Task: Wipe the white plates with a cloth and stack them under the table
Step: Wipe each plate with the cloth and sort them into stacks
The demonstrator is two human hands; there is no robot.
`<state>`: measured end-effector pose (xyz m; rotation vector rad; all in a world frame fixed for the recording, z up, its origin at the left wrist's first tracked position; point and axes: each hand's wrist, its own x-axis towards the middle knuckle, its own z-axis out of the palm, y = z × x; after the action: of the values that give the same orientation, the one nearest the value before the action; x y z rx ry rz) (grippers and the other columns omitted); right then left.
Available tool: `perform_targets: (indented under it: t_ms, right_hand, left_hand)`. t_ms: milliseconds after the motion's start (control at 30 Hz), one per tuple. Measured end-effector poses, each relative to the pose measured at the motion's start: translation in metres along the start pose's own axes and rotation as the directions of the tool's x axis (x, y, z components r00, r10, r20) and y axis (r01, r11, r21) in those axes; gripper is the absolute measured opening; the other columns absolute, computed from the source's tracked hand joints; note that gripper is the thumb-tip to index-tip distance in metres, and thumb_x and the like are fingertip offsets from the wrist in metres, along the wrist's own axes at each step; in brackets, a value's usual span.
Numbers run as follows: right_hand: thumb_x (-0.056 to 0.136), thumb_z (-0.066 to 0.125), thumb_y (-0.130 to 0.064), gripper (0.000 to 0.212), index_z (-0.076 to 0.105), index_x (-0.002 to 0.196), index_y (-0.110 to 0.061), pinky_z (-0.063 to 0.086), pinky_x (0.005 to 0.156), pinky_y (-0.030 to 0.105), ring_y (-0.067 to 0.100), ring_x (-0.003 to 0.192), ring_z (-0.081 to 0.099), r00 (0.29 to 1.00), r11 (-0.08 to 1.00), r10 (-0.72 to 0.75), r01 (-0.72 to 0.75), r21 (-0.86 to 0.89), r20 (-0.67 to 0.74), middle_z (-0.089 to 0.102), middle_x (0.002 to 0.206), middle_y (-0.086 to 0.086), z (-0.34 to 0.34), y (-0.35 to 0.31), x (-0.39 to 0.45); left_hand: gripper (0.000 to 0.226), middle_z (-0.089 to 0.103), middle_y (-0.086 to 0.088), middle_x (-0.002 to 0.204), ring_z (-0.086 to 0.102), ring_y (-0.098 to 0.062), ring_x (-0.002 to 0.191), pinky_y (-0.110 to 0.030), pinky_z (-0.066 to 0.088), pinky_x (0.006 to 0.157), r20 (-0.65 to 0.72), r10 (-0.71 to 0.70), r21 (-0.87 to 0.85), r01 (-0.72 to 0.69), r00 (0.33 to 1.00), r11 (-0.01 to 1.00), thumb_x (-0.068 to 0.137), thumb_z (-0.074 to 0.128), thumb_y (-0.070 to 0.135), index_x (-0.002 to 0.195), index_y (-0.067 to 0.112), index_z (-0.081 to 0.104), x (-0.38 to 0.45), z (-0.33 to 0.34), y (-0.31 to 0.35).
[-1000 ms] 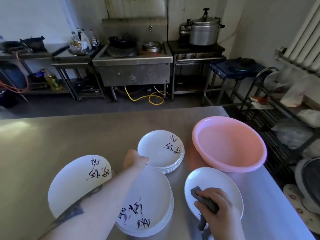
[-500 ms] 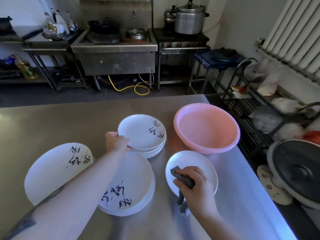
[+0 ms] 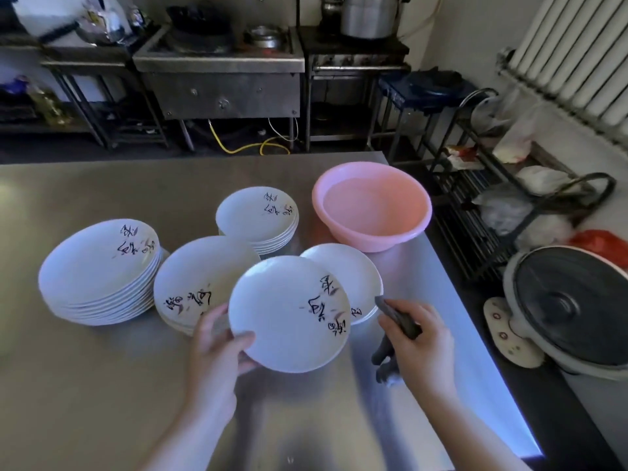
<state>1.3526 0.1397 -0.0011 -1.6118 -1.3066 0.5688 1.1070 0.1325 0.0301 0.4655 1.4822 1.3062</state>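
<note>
My left hand [image 3: 217, 355] grips the near-left rim of a white plate [image 3: 285, 314] with black lettering, held above the steel table [image 3: 102, 385]. A dark grey cloth [image 3: 397, 321] is bunched in my right hand [image 3: 418, 348], just right of that plate. Behind the held plate a single white plate [image 3: 353, 270] lies on the table. Three stacks of white plates stand on the table: a tall one at the left [image 3: 98, 270], a middle one [image 3: 197, 277] and a small one further back [image 3: 258, 212].
A pink plastic basin [image 3: 373, 205] stands at the table's far right corner. Right of the table are a wire rack [image 3: 503, 198] with bags and a large grey lidded pot [image 3: 571, 311] on the floor. Stoves and steel stands line the back wall.
My left hand has lifted the top plate off the small back stack and brought it toward me. My right hand with the cloth has come off the single plate and moved right.
</note>
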Motion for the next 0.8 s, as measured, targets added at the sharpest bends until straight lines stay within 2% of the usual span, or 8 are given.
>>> perform_targets:
  t_ms: [133,233,267,333,400,533,667,800]
  right_hand:
    - [0.081,0.065,-0.018,0.025,0.070,0.094,-0.038,0.055,0.075,0.041,0.028,0.082,0.066,0.992,0.995,-0.094,0.092,0.035,0.088,0.058,0.100,-0.023,0.001,0.001,-0.009]
    - [0.078,0.072,-0.009,0.023,0.075,0.095,-0.025,0.042,0.082,0.012,0.017,0.087,0.055,0.952,0.948,-0.262,0.285,-0.144,0.158,0.055,0.094,-0.025,0.016,0.012,-0.020]
    - [0.078,0.073,-0.008,0.023,0.076,0.094,-0.024,0.042,0.082,0.013,0.014,0.088,0.051,0.944,0.935,-0.257,0.297,-0.193,0.205,0.055,0.094,-0.025,0.022,0.018,-0.024]
    - [0.078,0.069,-0.014,0.019,0.076,0.091,-0.026,0.048,0.075,0.023,0.014,0.089,0.050,0.931,0.919,-0.238,0.308,-0.245,0.277,0.056,0.095,-0.024,0.032,0.033,-0.034]
    - [0.078,0.066,-0.019,0.016,0.075,0.090,-0.026,0.049,0.070,0.026,0.014,0.088,0.052,0.922,0.908,-0.256,0.333,-0.255,0.291,0.060,0.096,-0.021,0.036,0.045,-0.041]
    - [0.078,0.073,-0.012,0.019,0.076,0.092,-0.025,0.043,0.071,0.017,0.010,0.085,0.048,0.918,0.911,-0.241,0.327,-0.253,0.316,0.063,0.098,-0.017,0.037,0.044,-0.041]
    - [0.074,0.075,-0.006,0.028,0.075,0.097,-0.022,0.032,0.074,0.005,0.017,0.088,0.053,0.938,0.934,-0.174,0.253,-0.252,0.299,0.065,0.100,-0.011,0.037,0.034,-0.032]
    - [0.077,0.073,-0.009,0.026,0.074,0.099,-0.021,0.034,0.074,0.003,0.009,0.093,0.051,0.927,0.927,-0.246,0.310,-0.211,0.284,0.064,0.101,-0.013,0.038,0.021,-0.027]
  left_hand:
    - [0.053,0.067,-0.011,0.091,0.063,-0.030,0.083,-0.025,0.052,0.043,-0.010,-0.029,-0.039,0.028,1.000,0.999,0.083,0.053,-0.020,0.118,0.021,0.054,-0.020,0.003,-0.039]
    - [0.054,0.068,-0.015,0.086,0.063,-0.028,0.081,-0.028,0.054,0.047,0.003,-0.055,-0.039,0.055,0.998,0.998,0.084,0.051,-0.021,0.121,0.019,0.053,-0.028,0.008,-0.062]
    - [0.054,0.068,-0.015,0.085,0.063,-0.028,0.081,-0.028,0.055,0.047,0.005,-0.067,-0.039,0.067,0.998,0.997,0.084,0.052,-0.020,0.121,0.019,0.053,-0.031,0.009,-0.067]
    - [0.053,0.068,-0.014,0.084,0.062,-0.029,0.080,-0.027,0.055,0.048,0.006,-0.078,-0.041,0.078,0.997,0.996,0.085,0.052,-0.020,0.120,0.020,0.053,-0.033,0.009,-0.076]
    - [0.053,0.069,-0.013,0.082,0.062,-0.027,0.078,-0.027,0.055,0.048,0.012,-0.071,-0.032,0.072,0.997,0.997,0.085,0.053,-0.019,0.121,0.020,0.053,-0.033,0.008,-0.078]
    - [0.055,0.067,-0.013,0.080,0.062,-0.025,0.074,-0.031,0.056,0.052,0.012,-0.067,0.002,0.067,0.998,0.998,0.084,0.055,-0.018,0.124,0.020,0.053,-0.035,0.004,-0.077]
    - [0.055,0.069,-0.013,0.082,0.065,-0.022,0.074,-0.031,0.057,0.053,0.024,-0.047,-0.017,0.047,0.999,0.999,0.083,0.057,-0.018,0.114,0.028,0.054,-0.046,0.006,-0.071]
    - [0.057,0.071,-0.014,0.086,0.066,-0.025,0.077,-0.028,0.056,0.053,0.079,-0.005,-0.039,0.008,0.997,0.999,0.082,0.058,-0.018,0.115,0.029,0.056,-0.058,0.013,-0.060]
